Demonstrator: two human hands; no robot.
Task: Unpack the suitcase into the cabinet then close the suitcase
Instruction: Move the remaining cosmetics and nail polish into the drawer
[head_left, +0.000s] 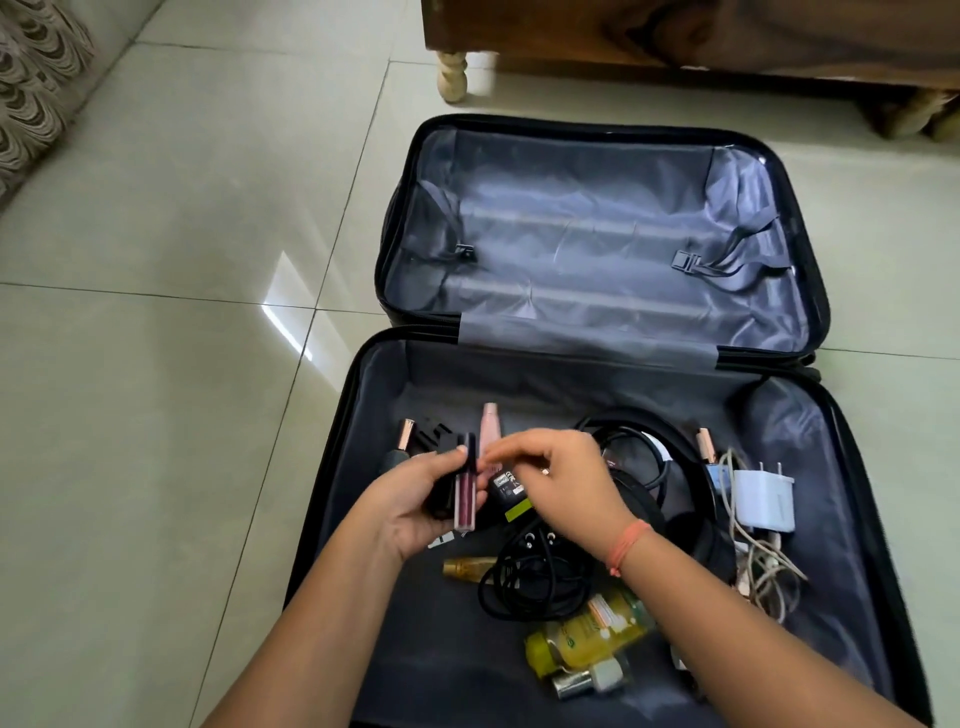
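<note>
lip gloss (464, 493) pinched in left fingers (440, 461)

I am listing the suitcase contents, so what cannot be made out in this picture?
Head view only:
- the black adapter label: too small, partly behind the right hand.
- the yellow bottle: partly under the right forearm.
- the suitcase near edge: cut off by the frame bottom.

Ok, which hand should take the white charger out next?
Right. The right hand looks free and lies nearer the white charger on that side of the suitcase; the left hand already grips a lip gloss tube.
</note>
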